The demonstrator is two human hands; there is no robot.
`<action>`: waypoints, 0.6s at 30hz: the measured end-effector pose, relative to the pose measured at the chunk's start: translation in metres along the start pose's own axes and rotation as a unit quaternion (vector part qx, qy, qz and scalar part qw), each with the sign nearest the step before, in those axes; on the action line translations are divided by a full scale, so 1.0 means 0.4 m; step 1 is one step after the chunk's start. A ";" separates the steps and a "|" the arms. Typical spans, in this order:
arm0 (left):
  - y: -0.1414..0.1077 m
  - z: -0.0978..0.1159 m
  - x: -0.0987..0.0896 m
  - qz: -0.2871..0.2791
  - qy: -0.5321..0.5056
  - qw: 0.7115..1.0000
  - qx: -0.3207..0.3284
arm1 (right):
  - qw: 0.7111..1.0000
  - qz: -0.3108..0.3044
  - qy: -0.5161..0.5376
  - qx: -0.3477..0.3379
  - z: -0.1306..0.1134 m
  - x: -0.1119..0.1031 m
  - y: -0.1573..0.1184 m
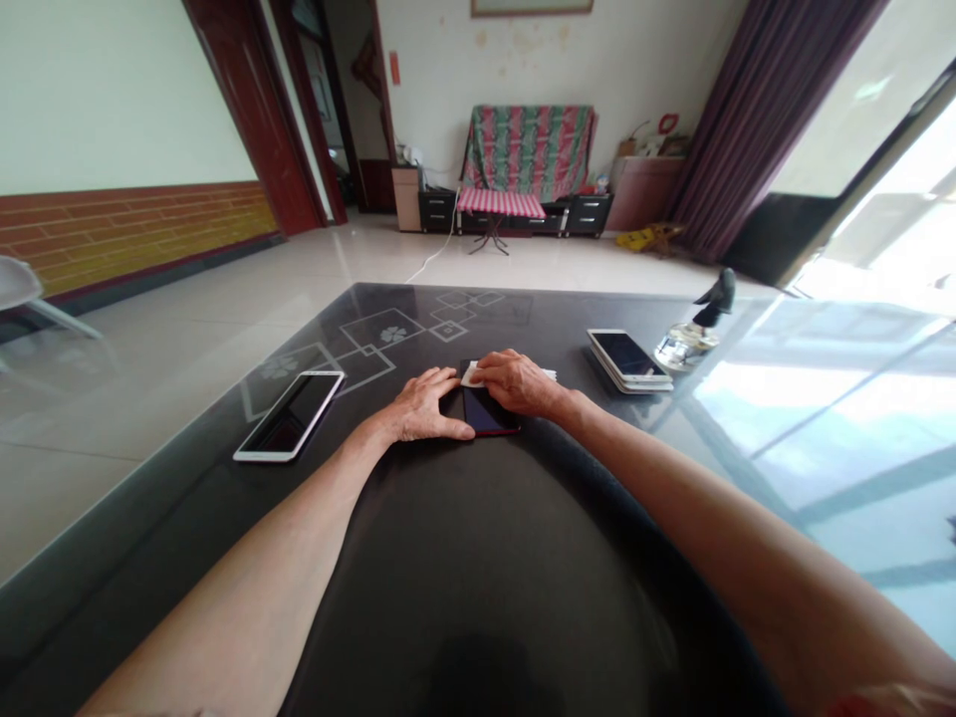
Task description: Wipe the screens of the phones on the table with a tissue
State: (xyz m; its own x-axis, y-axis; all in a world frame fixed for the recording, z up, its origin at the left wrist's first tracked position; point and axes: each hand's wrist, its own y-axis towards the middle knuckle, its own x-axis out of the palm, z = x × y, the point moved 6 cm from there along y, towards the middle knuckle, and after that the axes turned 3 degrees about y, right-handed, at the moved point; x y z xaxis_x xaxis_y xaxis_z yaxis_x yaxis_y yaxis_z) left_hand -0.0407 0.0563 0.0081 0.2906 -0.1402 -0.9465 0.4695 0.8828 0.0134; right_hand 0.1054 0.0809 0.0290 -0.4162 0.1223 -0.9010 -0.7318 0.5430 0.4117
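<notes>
A dark phone (489,413) with a reddish edge lies flat on the black table (478,558) before me. My left hand (425,406) rests at its left side, fingers stretched out towards the top corner and thumb apart, touching the lower left edge. Pressed on the phone's upper part, my right hand (517,382) has its fingers closed on a white tissue (470,375). A bit of white also shows past the knuckles on the right. My right hand covers much of the screen's upper right.
A white-framed tablet (291,416) lies to the left. On the right sit stacked white phones or tablets (628,358), beside a clear spray bottle (691,339) with a black trigger head. Beyond the table, a stool with a striped top (500,203) stands on the floor.
</notes>
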 end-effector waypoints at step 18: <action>-0.004 -0.004 -0.006 -0.001 0.012 1.000 -0.001 | 0.984 0.001 -0.024 0.178 0.104 0.003 0.000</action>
State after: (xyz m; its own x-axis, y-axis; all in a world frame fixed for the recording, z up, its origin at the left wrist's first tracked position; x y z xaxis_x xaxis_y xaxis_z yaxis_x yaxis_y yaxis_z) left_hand -0.0435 0.0560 0.0099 0.2705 -0.1312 -0.9538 0.4685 0.8834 0.0114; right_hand 0.1275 0.1155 0.0223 -0.3857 0.1575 -0.9091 -0.4916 0.7988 0.3469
